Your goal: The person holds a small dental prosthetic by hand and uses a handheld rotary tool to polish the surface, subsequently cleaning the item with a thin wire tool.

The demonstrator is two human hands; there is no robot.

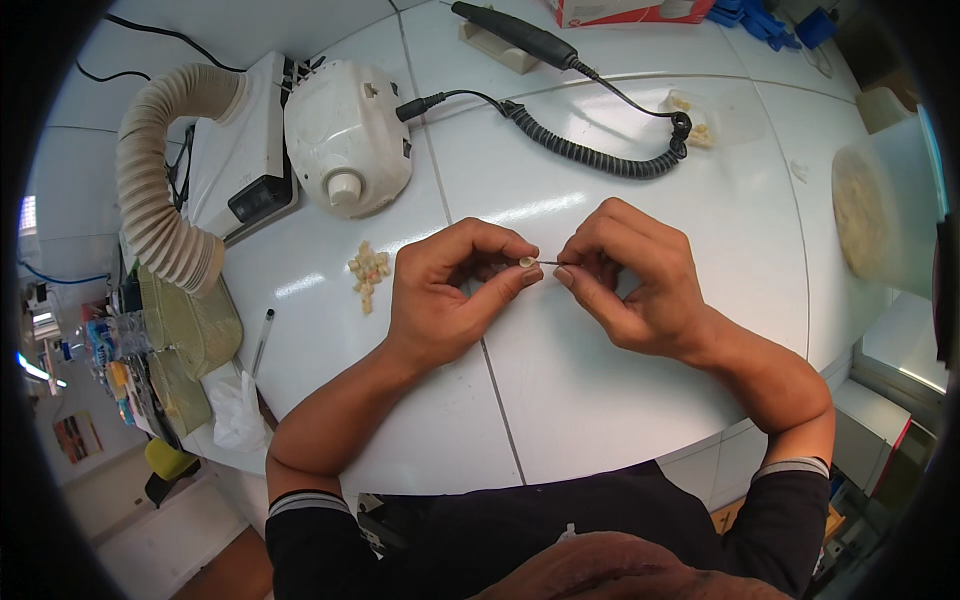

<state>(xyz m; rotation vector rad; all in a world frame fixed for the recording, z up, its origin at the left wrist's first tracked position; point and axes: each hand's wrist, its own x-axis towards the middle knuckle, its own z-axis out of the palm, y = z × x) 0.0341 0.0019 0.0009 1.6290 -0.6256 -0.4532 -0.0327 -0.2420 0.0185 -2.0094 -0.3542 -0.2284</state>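
Observation:
Over the middle of the white table, my left hand (452,290) pinches a small cream, tooth-like piece (528,262) between thumb and forefinger. My right hand (636,275) is closed on a thin dark metal tool (548,263), whose tip reaches the piece from the right. Most of the tool is hidden in the fingers, so its exact kind does not show. To the left of my left hand lies a loose heap of small cream tooth-like pieces (367,272).
A white control unit (348,135) with a knob stands back left, beside a box with a ribbed hose (150,150). Its coiled cord (590,155) runs to a black handpiece (515,35) on a rest. A pen (263,340) and plastic bag (240,415) lie left; a tub (880,190) stands right.

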